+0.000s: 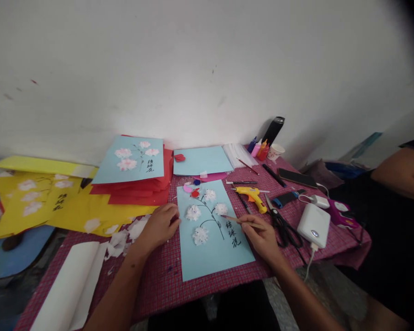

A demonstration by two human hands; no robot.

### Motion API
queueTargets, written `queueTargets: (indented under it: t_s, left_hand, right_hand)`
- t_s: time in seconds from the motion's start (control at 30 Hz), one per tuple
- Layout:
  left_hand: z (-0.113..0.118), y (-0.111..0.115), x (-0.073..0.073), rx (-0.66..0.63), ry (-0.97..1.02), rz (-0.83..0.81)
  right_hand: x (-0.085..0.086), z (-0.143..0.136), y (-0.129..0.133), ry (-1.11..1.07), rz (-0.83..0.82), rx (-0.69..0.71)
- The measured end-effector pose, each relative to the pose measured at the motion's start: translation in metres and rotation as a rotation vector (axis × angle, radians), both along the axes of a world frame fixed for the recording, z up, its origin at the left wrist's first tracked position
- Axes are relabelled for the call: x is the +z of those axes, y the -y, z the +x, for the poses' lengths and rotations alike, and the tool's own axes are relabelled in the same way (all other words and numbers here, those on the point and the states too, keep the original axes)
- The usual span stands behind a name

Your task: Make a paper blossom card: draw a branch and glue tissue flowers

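A light blue sheet (207,262) lies on the checked tablecloth, bearing white crumpled-paper flowers, dark painted stems and black characters. My right hand (262,236) is closed on a thin wooden brush (243,222), whose tip is at the flower (221,209) on the right of the sheet. My left hand (163,224) rests by the sheet's left edge, fingers bent and pressed together; what they hold, if anything, is hidden. Small red and pink pieces (195,193) lie at the sheet's top left.
Stacked red and blue cards (134,186), yellow sheets (100,209) and a white paper roll (72,280) are left. At right lie a yellow glue gun (257,198), scissors (283,225), a phone (296,177) and a power bank (313,225). A person's arm (400,170) is far right.
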State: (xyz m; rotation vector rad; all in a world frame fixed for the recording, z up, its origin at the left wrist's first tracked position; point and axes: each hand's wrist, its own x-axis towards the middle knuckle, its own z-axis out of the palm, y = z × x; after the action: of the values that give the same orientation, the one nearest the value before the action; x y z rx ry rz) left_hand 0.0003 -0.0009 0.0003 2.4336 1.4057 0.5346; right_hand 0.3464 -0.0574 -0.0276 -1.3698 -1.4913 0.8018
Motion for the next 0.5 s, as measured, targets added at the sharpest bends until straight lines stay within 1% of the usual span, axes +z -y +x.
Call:
queueTargets:
  t_s: [0.27, 0.5]
  left_hand:
    - [-0.0012, -0.0019, -0.0046, -0.002, -0.004, 0.006]
    - [-0.0009, -0.0011, -0.0041, -0.001, -0.005, 0.013]
  right_hand:
    - [0.0007, -0.0019, 0.0006, -0.008, -0.01, 0.01]
    - [-0.0008, 0.0008, 0.003, -0.103, 0.013, -0.088]
